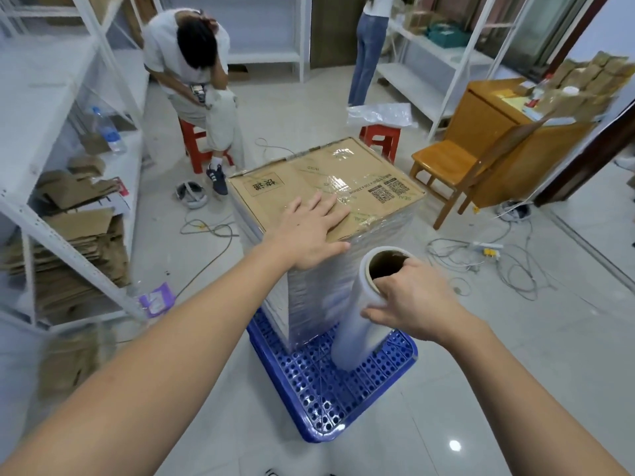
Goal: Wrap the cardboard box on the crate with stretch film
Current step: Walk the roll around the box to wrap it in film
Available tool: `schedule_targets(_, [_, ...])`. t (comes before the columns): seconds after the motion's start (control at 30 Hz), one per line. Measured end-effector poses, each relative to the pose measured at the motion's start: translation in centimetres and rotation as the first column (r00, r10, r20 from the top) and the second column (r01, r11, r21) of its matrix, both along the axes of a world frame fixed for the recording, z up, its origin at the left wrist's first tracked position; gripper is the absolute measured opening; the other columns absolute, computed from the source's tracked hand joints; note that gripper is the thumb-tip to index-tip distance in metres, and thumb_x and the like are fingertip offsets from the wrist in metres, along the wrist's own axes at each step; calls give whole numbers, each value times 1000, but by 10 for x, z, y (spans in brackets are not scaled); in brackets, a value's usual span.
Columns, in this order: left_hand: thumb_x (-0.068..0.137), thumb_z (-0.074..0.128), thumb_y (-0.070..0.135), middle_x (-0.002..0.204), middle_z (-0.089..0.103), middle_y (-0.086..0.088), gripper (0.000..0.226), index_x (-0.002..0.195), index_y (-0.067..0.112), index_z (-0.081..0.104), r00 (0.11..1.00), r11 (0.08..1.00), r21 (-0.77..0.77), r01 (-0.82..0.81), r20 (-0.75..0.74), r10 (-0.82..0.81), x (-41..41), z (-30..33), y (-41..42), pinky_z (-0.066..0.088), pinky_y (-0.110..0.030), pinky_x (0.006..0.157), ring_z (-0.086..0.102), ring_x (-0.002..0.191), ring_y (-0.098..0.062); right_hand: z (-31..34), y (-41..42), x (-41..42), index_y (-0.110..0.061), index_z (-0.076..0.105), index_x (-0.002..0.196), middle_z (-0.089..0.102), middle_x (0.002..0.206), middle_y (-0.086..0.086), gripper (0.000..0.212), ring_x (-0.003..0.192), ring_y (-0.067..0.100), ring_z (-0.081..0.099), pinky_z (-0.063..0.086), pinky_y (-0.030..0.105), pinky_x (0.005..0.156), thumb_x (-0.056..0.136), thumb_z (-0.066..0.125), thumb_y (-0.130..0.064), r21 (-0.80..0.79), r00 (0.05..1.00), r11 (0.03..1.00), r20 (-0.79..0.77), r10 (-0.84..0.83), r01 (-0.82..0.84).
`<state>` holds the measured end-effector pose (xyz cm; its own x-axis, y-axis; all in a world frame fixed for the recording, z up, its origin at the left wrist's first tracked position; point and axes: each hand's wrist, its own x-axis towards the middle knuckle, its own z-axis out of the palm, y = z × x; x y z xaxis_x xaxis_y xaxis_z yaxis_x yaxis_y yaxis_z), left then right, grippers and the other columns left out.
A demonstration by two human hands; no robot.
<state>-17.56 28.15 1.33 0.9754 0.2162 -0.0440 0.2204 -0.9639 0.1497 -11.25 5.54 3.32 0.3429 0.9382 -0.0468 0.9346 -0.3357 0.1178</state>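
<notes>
A brown cardboard box (309, 176) stands on a blue perforated plastic crate (343, 389) on the floor. Clear stretch film covers the box's sides and part of its top. My left hand (309, 228) lies flat on the near corner of the box top, fingers spread. My right hand (409, 297) grips the top end of an upright roll of stretch film (360, 317), fingers hooked into its cardboard core. The roll stands beside the box's near right side, with its lower end over the crate.
A seated person (196, 80) on a red stool is behind the box to the left. A second red stool (381, 137), a wooden chair (457, 166) and a cabinet stand to the right. Cables (498, 262) lie on the floor. White shelving (68, 201) holds flattened cardboard at left.
</notes>
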Motion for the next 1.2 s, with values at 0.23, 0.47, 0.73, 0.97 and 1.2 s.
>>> schedule_targets(0.23, [97, 36, 72, 172, -2, 6, 79, 163, 39, 8, 1000, 1000, 1, -12, 10, 12, -2, -4, -2, -1, -49, 128, -4, 159, -19, -29, 8, -1, -24, 23, 51, 25, 44, -11, 55, 55, 16, 28, 47, 35, 66, 75, 55, -62, 55, 966, 966, -55, 254, -251])
schedule_targets(0.47, [96, 40, 72, 172, 1, 9, 78, 162, 41, 13, 999, 999, -31, -22, 47, 23, -2, -4, 0, 1, -48, 128, -1, 159, -16, -17, 6, -15, -22, 45, 82, 60, 73, -3, 39, 84, 24, 51, 45, 36, 83, 86, 53, -60, -46, 989, 989, -56, 139, -142])
schedule_targets(0.73, [95, 40, 74, 172, 5, 8, 80, 163, 40, 17, 998, 999, -25, -35, 55, 36, -5, -2, -3, 2, -46, 128, 3, 159, -16, -10, 4, -57, -21, 35, 91, 51, 71, -3, 41, 70, 22, 45, 24, 32, 66, 95, 43, -61, 128, 982, 979, -125, -142, 158])
schedule_targets(0.97, [92, 44, 77, 172, 9, 7, 83, 162, 41, 19, 998, 999, -52, -3, 65, 7, -9, -2, 3, 2, -48, 128, 4, 159, -18, -11, 17, -73, -18, 37, 91, 46, 69, -4, 26, 70, 25, 51, 28, 34, 60, 90, 52, -41, 32, 918, 938, -221, -329, 344])
schedule_targets(1.2, [84, 35, 91, 173, -5, 2, 98, 163, 41, 5, 894, 896, -53, 440, -61, -443, -19, 4, 46, -6, -55, 126, -6, 159, -19, -30, 40, -73, -25, 39, 67, 47, 54, -7, 63, 70, 21, 51, 29, 32, 62, 80, 33, -86, 193, 830, 809, -68, -553, 555])
